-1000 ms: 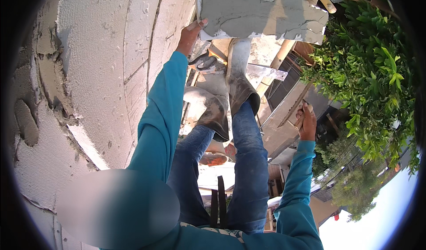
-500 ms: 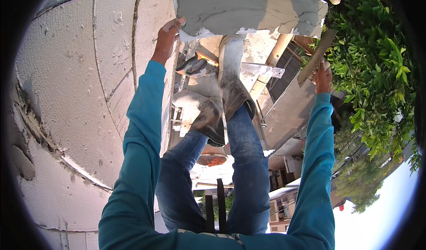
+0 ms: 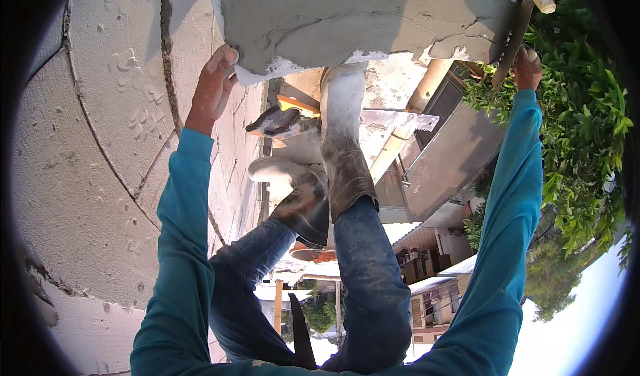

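Note:
A pale rectangular building block (image 3: 373,16), its upper face spread with wet grey mortar, lies across the top of the view. Its near left corner is pinched by my left hand (image 3: 215,86), thumb on the edge and the other fingers partly hidden beneath. At the block's right end, my right hand (image 3: 527,71) is closed round a flat, mortar-stained trowel (image 3: 512,46). The trowel's blade stands steeply, seen nearly edge-on, against or very close to the mortar edge. Its handle is mostly hidden in the fist.
To the left rises a wall of large pale blocks (image 3: 100,163). Below the block, a handsaw (image 3: 400,119) lies beside my dusty boots (image 3: 343,99). Wooden poles (image 3: 430,83) run at the right. Leafy branches (image 3: 580,123) crowd close to my right arm. Houses (image 3: 433,309) show far below.
My hands have spread apart, the left moving left and the right moving right and up. The trowel has come to the block's right end. The block looks larger and sits further left.

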A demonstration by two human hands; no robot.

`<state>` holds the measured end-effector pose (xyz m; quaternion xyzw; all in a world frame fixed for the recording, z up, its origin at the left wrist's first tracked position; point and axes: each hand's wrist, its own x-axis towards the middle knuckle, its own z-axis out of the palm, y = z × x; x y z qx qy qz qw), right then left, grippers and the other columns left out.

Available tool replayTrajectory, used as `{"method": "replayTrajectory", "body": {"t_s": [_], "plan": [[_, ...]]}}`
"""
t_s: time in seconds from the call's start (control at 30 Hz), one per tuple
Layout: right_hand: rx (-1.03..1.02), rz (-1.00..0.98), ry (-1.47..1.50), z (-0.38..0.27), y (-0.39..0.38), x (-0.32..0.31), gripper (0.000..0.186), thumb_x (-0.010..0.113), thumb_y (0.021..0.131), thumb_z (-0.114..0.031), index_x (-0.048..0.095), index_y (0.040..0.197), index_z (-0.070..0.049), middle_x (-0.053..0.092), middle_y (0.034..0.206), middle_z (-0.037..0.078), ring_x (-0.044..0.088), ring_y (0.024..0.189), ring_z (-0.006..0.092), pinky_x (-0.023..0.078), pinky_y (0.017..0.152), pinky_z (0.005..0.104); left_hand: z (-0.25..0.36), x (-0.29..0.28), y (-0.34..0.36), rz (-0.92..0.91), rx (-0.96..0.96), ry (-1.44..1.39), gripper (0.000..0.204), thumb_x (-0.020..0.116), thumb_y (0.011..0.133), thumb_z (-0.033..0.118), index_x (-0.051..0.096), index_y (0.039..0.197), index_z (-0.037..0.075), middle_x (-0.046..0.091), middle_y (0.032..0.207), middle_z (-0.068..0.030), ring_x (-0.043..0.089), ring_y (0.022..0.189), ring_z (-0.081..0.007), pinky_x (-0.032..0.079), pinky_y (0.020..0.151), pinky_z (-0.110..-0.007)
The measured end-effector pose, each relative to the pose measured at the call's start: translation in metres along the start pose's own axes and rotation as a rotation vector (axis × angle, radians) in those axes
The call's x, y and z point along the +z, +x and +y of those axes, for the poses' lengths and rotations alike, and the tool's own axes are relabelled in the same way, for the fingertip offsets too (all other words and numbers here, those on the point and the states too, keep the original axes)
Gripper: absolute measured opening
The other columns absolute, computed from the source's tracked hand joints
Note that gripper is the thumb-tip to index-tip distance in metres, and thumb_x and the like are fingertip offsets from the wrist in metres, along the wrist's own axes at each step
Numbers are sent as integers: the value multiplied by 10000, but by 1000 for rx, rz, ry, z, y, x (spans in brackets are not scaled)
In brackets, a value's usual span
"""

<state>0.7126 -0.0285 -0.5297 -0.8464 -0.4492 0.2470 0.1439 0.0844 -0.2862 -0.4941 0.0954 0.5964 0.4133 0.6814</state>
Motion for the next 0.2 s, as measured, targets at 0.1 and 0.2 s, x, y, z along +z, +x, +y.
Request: {"method": "replayTrajectory", "body": {"t_s": [0.1, 0.2], "plan": [[-173, -4, -183, -2, -12, 0, 346, 694, 841, -341, 677, 1028, -50, 684, 764, 100, 642, 580, 211, 513, 551, 350, -5, 2, 4, 16, 17, -63, 533, 693, 900, 333, 493, 1329, 87, 561, 1249, -22, 518, 1175, -175, 385, 1050, -393], [-265, 26, -245, -23, -60, 24, 371, 687, 848, -363, 682, 1070, -65, 724, 920, 156, 708, 793, 251, 539, 730, 377, -2, 8, -4, 77, 5, -105, 576, 703, 892, 306, 464, 1368, 85, 557, 1259, -20, 513, 1187, -185, 376, 1064, -400]]}}
